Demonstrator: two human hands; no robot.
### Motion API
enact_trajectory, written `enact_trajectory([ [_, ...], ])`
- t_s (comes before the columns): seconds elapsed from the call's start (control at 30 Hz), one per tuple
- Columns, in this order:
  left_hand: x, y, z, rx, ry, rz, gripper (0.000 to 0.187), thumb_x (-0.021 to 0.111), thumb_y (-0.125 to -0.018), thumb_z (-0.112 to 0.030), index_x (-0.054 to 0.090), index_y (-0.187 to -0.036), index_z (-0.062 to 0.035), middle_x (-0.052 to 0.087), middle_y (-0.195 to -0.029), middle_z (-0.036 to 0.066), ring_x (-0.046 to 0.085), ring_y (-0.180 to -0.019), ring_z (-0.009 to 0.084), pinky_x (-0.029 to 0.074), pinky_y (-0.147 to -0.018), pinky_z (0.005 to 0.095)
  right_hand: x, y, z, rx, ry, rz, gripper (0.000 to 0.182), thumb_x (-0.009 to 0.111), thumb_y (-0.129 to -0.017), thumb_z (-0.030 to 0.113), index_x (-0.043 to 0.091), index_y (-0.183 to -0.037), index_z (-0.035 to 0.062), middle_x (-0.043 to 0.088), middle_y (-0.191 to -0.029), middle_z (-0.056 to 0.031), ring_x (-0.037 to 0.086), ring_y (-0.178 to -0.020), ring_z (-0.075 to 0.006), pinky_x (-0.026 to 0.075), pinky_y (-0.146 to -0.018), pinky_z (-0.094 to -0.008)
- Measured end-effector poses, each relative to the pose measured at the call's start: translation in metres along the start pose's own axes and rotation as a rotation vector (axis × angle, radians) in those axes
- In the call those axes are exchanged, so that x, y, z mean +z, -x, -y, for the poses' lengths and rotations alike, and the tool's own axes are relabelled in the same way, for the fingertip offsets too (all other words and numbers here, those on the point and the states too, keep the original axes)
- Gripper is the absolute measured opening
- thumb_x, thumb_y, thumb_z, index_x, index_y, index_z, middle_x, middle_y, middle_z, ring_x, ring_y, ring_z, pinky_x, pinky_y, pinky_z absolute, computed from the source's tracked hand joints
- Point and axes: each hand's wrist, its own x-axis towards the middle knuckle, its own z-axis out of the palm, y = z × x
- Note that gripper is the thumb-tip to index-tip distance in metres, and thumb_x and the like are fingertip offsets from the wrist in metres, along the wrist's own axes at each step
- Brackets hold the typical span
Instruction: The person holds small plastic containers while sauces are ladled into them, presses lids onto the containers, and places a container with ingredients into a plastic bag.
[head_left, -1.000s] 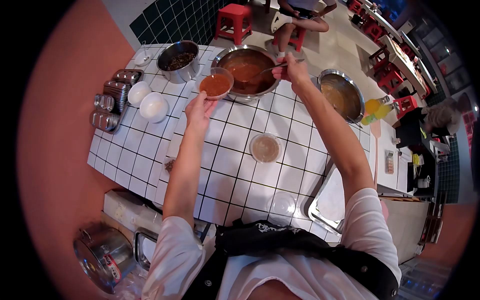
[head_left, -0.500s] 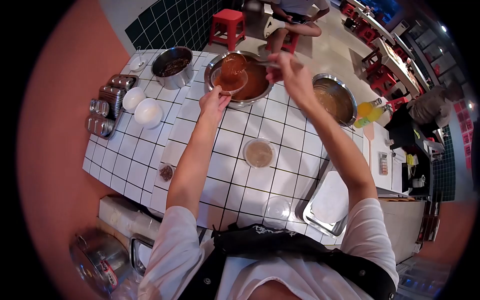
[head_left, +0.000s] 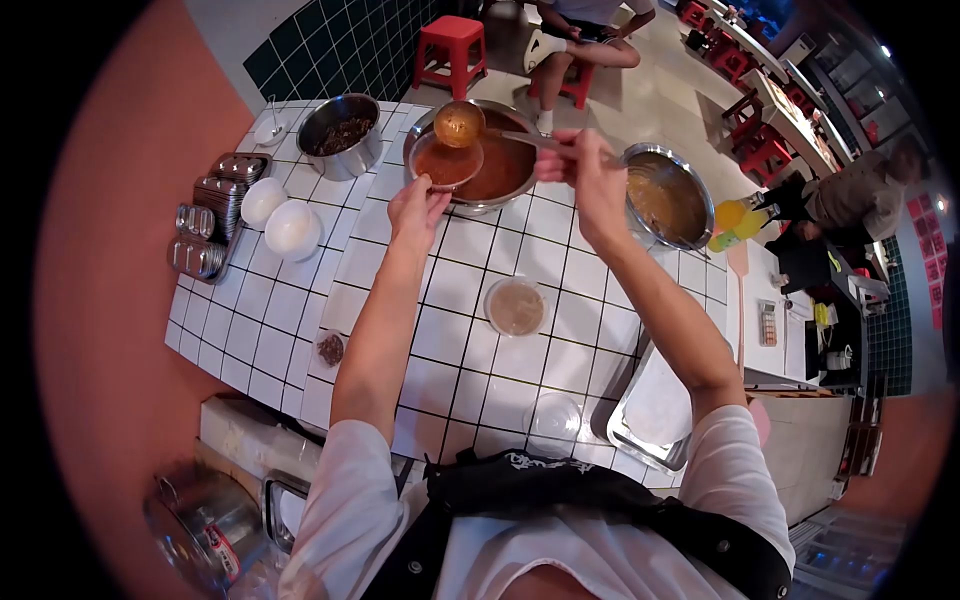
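My left hand (head_left: 418, 208) grips a clear round tub (head_left: 447, 163) by its near side, over the left part of a large metal bowl (head_left: 515, 200) of red-orange sauce. Reddish sauce fills much of the tub. My right hand (head_left: 590, 180) is closed round the handle of a ladle (head_left: 460, 124), whose sauce-coated head tips just above the tub. Between my forearms, a second clear tub (head_left: 516, 307) with a greyish-brown filling stands on the white tiled table. Nearer my body lies a clear, round plastic piece (head_left: 553, 416), perhaps a lid.
A metal pot (head_left: 341, 150) of dark food and two white bowls (head_left: 293, 230) stand left. Right are a metal bowl of brown liquid (head_left: 667, 200), bottles (head_left: 742, 225) and a metal tray (head_left: 650, 405). Beyond the table, a person (head_left: 585, 45) sits near a red stool (head_left: 450, 52).
The ladle's head has turned over and its sauce is now in the tub, which looks fuller. My right hand has moved slightly down; the left has shifted a little left.
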Motion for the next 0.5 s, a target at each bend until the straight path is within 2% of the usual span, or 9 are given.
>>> enact_trajectory([
  [0.1, -0.005, -0.002, 0.001, 0.015, 0.009, -0.002, 0.028, 0.061, -0.085, -0.013, 0.049, -0.102, 0.0073, 0.057, -0.100, 0.016, 0.060, -0.092, 0.0267, 0.053, -0.085, 0.0367, -0.005, -0.019, -0.004, 0.225, -0.330, -0.232, 0.042, 0.034, -0.099, 0.033, 0.052, -0.100, -0.0053, 0.062, -0.082, -0.0182, 0.064, -0.072, -0.0214, 0.056, -0.065, -0.0293],
  [0.13, -0.008, -0.003, 0.001, 0.020, 0.017, -0.005, 0.030, 0.061, -0.085, -0.013, 0.049, -0.103, 0.0077, 0.056, -0.101, 0.017, 0.060, -0.094, 0.0271, 0.053, -0.086, 0.0369, -0.007, -0.024, -0.006, 0.208, -0.361, -0.245, 0.039, 0.033, -0.099, 0.031, 0.050, -0.101, -0.0045, 0.061, -0.081, -0.0188, 0.065, -0.069, -0.0218, 0.057, -0.063, -0.0299],
  [0.23, -0.016, 0.000, -0.002, 0.027, 0.018, 0.022, 0.033, 0.061, -0.085, -0.013, 0.048, -0.106, 0.0085, 0.055, -0.104, 0.018, 0.059, -0.096, 0.0283, 0.053, -0.087, 0.0373, -0.011, -0.042, -0.025, 0.180, -0.216, -0.264, 0.039, 0.035, -0.098, 0.032, 0.054, -0.097, -0.0025, 0.062, -0.076, -0.0146, 0.063, -0.063, -0.0194, 0.053, -0.059, -0.0267],
  [0.33, -0.022, 0.007, -0.010, 0.036, 0.008, 0.018, 0.034, 0.060, -0.086, -0.013, 0.047, -0.108, 0.0089, 0.054, -0.107, 0.019, 0.058, -0.099, 0.0292, 0.052, -0.088, 0.0379, -0.015, -0.041, -0.066, 0.032, 0.415, -0.034, 0.040, 0.040, -0.097, 0.035, 0.059, -0.091, -0.0002, 0.062, -0.066, -0.0095, 0.061, -0.057, -0.0158, 0.047, -0.054, -0.0248],
  [0.37, -0.024, 0.008, -0.012, 0.033, 0.002, 0.012, 0.034, 0.060, -0.086, -0.013, 0.047, -0.108, 0.0089, 0.054, -0.108, 0.019, 0.058, -0.100, 0.0294, 0.052, -0.088, 0.0381, -0.017, -0.042, -0.090, 0.017, 0.486, 0.019, 0.040, 0.044, -0.096, 0.036, 0.062, -0.086, 0.0014, 0.059, -0.057, -0.0066, 0.059, -0.054, -0.0127, 0.043, -0.051, -0.0246],
  [0.43, -0.030, 0.009, -0.015, 0.028, -0.008, -0.006, 0.034, 0.059, -0.087, -0.013, 0.047, -0.109, 0.0089, 0.053, -0.110, 0.020, 0.057, -0.102, 0.0298, 0.052, -0.089, 0.0383, -0.013, -0.033, -0.109, -0.009, 0.640, 0.136, 0.041, 0.044, -0.095, 0.036, 0.061, -0.086, -0.0005, 0.059, -0.057, -0.0088, 0.058, -0.052, -0.0128, 0.044, -0.050, -0.0253],
  [0.5, -0.034, 0.012, -0.018, 0.034, -0.008, -0.015, 0.035, 0.060, -0.087, -0.014, 0.047, -0.110, 0.0089, 0.053, -0.111, 0.020, 0.057, -0.103, 0.0297, 0.052, -0.089, 0.0384, -0.004, -0.035, -0.119, 0.139, 0.386, 0.061, 0.041, 0.043, -0.095, 0.034, 0.060, -0.086, -0.0016, 0.060, -0.058, -0.0103, 0.059, -0.050, -0.0148, 0.046, -0.048, -0.0261],
])
